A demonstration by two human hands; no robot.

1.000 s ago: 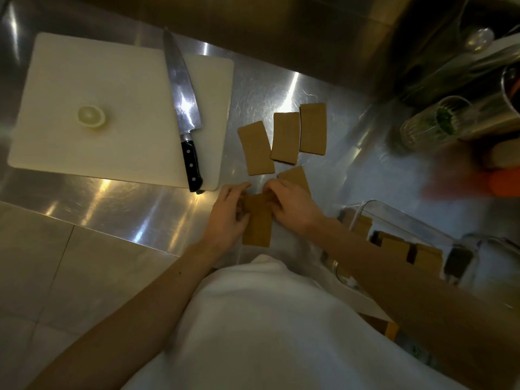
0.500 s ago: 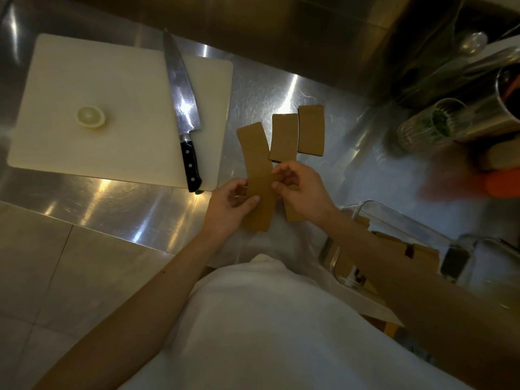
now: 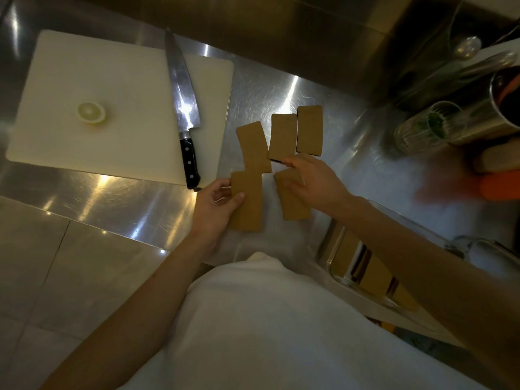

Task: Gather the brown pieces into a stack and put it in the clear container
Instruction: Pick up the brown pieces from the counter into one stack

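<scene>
Steel counter [image 3: 281,88] is carrying five brown pieces [image 3: 282,136]. Left hand [image 3: 213,206] is pinching one piece [image 3: 247,201]; right hand [image 3: 315,181], fingers spread, is pressing another [image 3: 292,204]. They're looking thin, stiff, brittle: grip the long edges. Clear container [image 3: 334,249] is sitting near-right, part-filled.

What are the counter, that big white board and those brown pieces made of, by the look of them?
The counter looks like brushed stainless steel: grey, with streaked glare. The white board seems to be matte plastic, smooth with rounded corners. The brown pieces are flat, dull and even tan; they might be cardboard or thin crackers, and the dim picture does not settle which.
</scene>
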